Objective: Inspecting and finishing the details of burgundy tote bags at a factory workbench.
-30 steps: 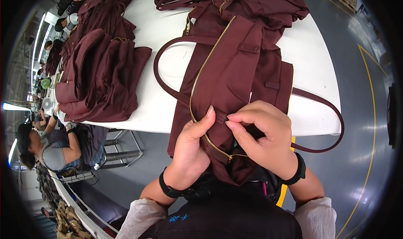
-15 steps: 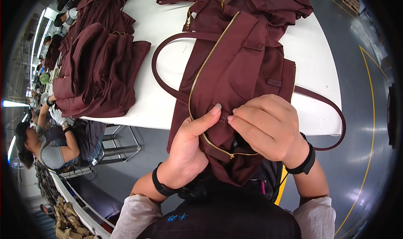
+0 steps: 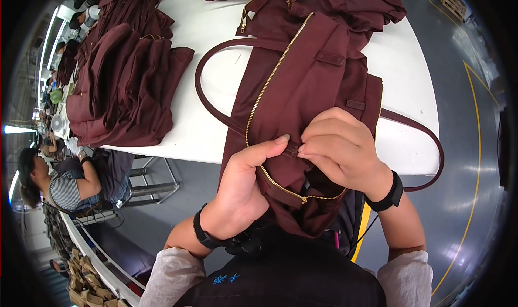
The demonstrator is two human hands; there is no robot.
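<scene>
A maroon fabric bag [image 3: 291,91] with a gold zipper [image 3: 261,91] and two loop handles lies over the table's near edge, its zipped end toward me. My left hand [image 3: 245,185] grips the bag's near left side, thumb on top beside a small fabric tab [image 3: 292,149]; its other fingers are hidden under the cloth. Across from the thumb, my right hand [image 3: 345,150] pinches at that tab with thumb and fingertips together. Whether a thread or only the tab's edge is between them is too small to tell. Two similar tabs sit farther up the bag.
The white table [image 3: 216,24] carries a heap of maroon bags [image 3: 124,91] at left and more maroon fabric [image 3: 345,5] at the far side. A seated co-worker [image 3: 67,177] is at the left beside a metal stool [image 3: 156,185]. A wooden pallet [image 3: 452,2] stands far right.
My right hand's fingers have drawn closer together at the tab, and the hand has shifted slightly. The bag has moved a little to the right. My left thumb stays beside the tab.
</scene>
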